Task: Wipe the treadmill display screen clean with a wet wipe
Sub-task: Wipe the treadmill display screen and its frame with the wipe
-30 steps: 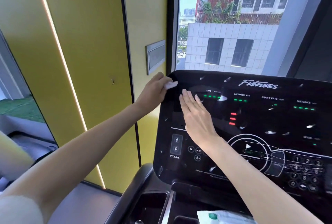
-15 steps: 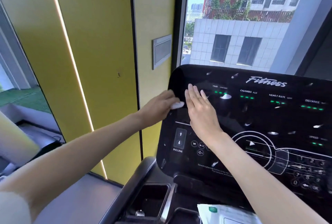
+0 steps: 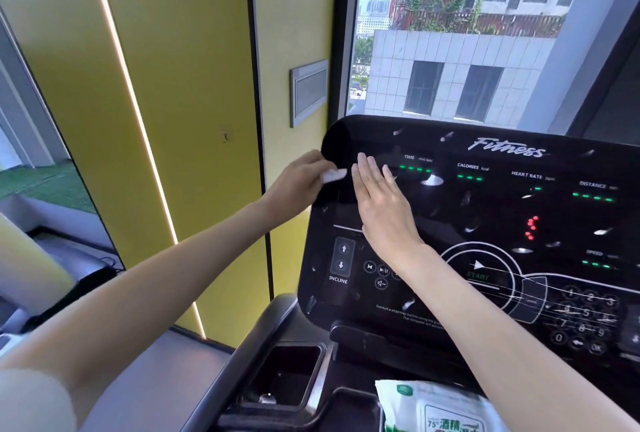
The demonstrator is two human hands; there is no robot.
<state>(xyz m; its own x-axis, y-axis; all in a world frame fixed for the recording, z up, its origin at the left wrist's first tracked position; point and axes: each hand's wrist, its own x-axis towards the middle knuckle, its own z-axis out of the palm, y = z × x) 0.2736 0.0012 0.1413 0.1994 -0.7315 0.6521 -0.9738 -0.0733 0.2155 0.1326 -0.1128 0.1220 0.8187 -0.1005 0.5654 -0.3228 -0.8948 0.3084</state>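
Pinching wet wipe (image 3: 333, 175), left hand (image 3: 298, 186)

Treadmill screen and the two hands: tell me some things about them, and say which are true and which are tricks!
1. The left hand pinches a small white wet wipe at the left edge of the display. True.
2. The right hand is balled into a fist. False: it lies flat on the display with straight fingers.
3. A wet wipe pack lies below the display. True.
4. The display is all dark. False: green lights and red lights glow on it.
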